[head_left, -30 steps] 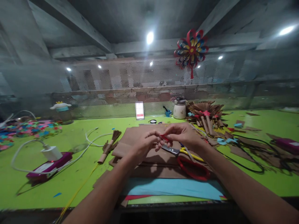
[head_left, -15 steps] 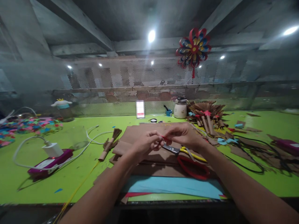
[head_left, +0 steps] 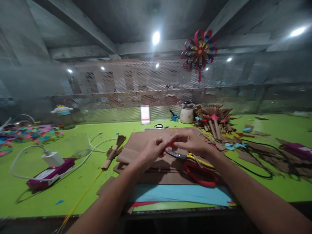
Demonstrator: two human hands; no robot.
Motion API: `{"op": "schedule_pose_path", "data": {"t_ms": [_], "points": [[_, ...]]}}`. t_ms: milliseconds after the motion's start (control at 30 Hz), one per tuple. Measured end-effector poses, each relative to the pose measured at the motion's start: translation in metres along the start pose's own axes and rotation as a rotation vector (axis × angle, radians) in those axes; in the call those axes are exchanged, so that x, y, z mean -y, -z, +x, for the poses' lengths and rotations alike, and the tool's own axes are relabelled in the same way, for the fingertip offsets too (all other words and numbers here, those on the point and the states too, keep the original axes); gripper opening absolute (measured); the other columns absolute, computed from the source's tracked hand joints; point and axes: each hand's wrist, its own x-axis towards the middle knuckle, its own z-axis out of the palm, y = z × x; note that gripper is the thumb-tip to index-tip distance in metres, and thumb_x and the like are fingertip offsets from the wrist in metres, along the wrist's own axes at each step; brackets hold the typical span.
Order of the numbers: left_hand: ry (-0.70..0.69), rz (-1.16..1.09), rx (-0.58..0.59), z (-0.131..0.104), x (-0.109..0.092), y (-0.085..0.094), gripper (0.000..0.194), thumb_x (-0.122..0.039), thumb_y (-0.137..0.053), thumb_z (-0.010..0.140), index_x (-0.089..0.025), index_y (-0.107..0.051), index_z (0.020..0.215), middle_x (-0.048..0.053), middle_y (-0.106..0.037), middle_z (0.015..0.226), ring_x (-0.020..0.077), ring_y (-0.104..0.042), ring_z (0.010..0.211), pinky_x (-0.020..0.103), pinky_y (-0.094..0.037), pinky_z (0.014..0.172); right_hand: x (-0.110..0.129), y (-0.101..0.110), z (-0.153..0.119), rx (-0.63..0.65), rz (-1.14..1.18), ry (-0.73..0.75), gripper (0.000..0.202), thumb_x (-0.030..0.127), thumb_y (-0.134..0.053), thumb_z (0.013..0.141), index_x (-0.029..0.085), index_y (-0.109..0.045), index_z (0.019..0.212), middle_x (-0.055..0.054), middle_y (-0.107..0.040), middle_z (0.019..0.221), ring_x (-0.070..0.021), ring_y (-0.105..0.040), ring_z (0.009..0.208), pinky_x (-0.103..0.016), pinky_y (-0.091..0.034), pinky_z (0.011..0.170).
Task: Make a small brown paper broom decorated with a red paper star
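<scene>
Nearest: light-blue paper [head_left: 180,194] at the front edge of the green desk [head_left: 90,195], just in front of the brown paper stack [head_left: 138,143]. Scissors [head_left: 180,156] lie on the stack: red handle loop toward the person, blade pointing up-left beneath the hands.

Hands are together over the middle of the stack, fingertips nearly meeting. Small red piece [head_left: 172,144] sits between them. Left hand [head_left: 154,149]: fingers curled in, thumb and index closed at the piece's left end. Right hand [head_left: 191,141]: thumb and index pinching it from the other side, wrist arched above the scissors. Piece is mostly covered by fingers; can't make out its shape.

Left of the stack, a brown fringed bundle [head_left: 114,152] tilts on the desk. Farther back: lit phone [head_left: 145,115] upright, flask [head_left: 187,113] right of it, brown fans [head_left: 214,114] beside that.
</scene>
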Motion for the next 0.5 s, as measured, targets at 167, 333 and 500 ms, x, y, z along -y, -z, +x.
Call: {"op": "schedule_pose_path", "data": {"t_ms": [167,333,500], "points": [[-0.201,0.294,-0.129,0.007,0.012,0.002,0.033,-0.046,-0.052,0.075,-0.015,-0.052,0.065,-0.003,-0.048,0.051,0.0069,-0.039,0.045,0.020,-0.028,0.045,-0.004,-0.006,0.004,-0.094,0.239,-0.216,0.028,0.039,-0.063,0.070,0.012,-0.061,0.075,-0.003,-0.061,0.064,-0.0113,-0.056,0.056,-0.026,-0.047,0.055],[-0.326,0.492,-0.181,0.007,0.015,0.003,0.031,-0.042,-0.044,0.081,-0.016,-0.052,0.066,-0.003,-0.047,0.051,0.0084,-0.041,0.047,0.021,-0.030,0.048,-0.014,-0.011,0.005,-0.069,0.257,-0.202,0.033,0.045,-0.064,0.068,0.012,-0.059,0.070,0.000,-0.056,0.055,-0.0079,-0.050,0.047,-0.023,-0.041,0.049],[-0.228,0.365,-0.058,0.006,0.009,0.003,0.031,-0.043,-0.045,0.079,-0.015,-0.049,0.066,-0.003,-0.047,0.052,0.0082,-0.041,0.045,0.021,-0.030,0.045,-0.021,-0.007,0.004,-0.055,0.283,-0.199,0.030,0.041,-0.066,0.068,0.012,-0.058,0.070,0.002,-0.054,0.054,-0.0069,-0.047,0.046,-0.021,-0.038,0.047]]}}
